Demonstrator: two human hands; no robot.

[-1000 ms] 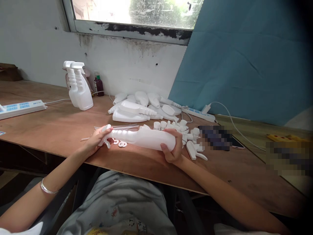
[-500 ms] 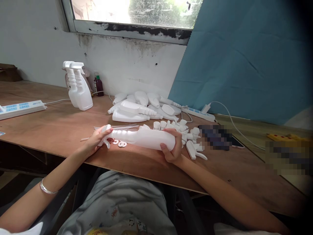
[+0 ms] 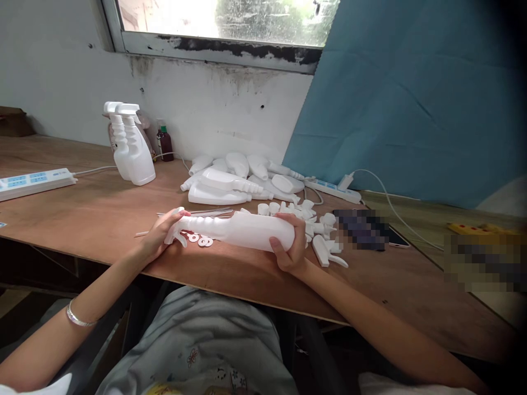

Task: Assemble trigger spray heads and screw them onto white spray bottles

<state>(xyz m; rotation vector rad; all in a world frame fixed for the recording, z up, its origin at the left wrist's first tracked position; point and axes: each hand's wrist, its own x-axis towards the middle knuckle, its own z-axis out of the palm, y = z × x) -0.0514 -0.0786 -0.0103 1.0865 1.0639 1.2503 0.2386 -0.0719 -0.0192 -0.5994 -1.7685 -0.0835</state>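
A white spray bottle (image 3: 242, 230) lies on its side just above the wooden table (image 3: 102, 214), held at both ends. My right hand (image 3: 288, 249) is wrapped round the bottle's wide base. My left hand (image 3: 158, 237) grips the trigger head (image 3: 176, 227) at the bottle's neck end. Small white rings (image 3: 201, 240) lie on the table under the neck. Thin white tubes (image 3: 206, 212) lie just behind the bottle.
Two upright white spray bottles (image 3: 129, 145) stand at the back left beside a small dark bottle (image 3: 166, 144). A heap of empty white bottles (image 3: 242, 178) and loose trigger parts (image 3: 313, 225) lies behind and right. Power strips (image 3: 28, 182) (image 3: 333, 192) sit left and back right.
The bottle and both hands have barely shifted; the trigger end has risen slightly under my left hand.
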